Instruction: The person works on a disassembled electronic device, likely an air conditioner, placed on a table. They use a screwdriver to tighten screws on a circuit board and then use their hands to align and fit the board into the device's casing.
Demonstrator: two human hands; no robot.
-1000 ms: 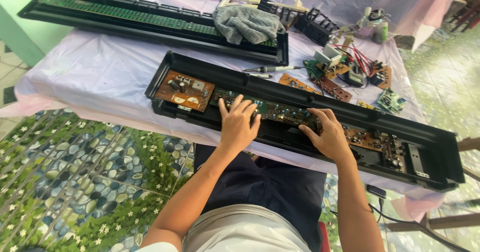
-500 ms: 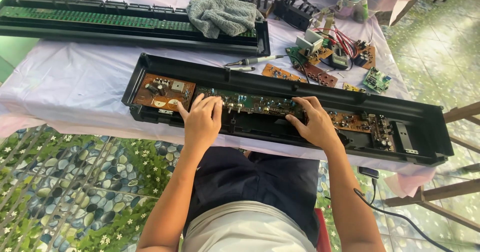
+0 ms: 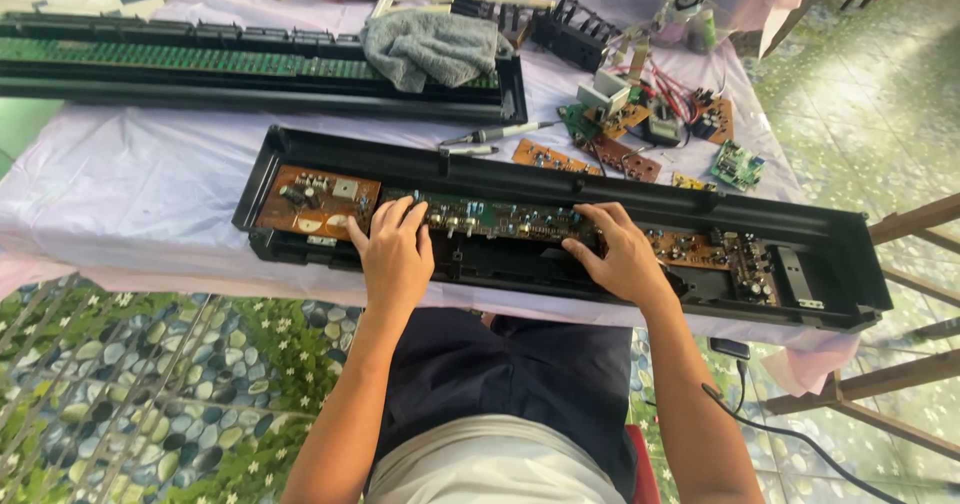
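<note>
A long black plastic housing (image 3: 840, 309) lies open on the table's near edge, with circuit boards inside. My left hand (image 3: 396, 249) rests on the left end of a long green circuit board (image 3: 500, 216), fingers spread, just right of a brown circuit board (image 3: 315, 196). My right hand (image 3: 618, 254) presses on the right end of the same green board, fingers curled over it. Another brown board (image 3: 715, 249) sits to the right of that hand.
A second long black housing with a green board (image 3: 180, 59) lies at the table's far side, a grey cloth (image 3: 432, 46) on it. A screwdriver (image 3: 500, 132), loose small boards and wired parts (image 3: 650, 114) lie behind. A wooden frame (image 3: 900, 226) stands right. A black cable (image 3: 770, 424) hangs below.
The view has shifted, so the housing sits lower and more central. Both hands stay on the green board, with my left hand slightly further left along it.
</note>
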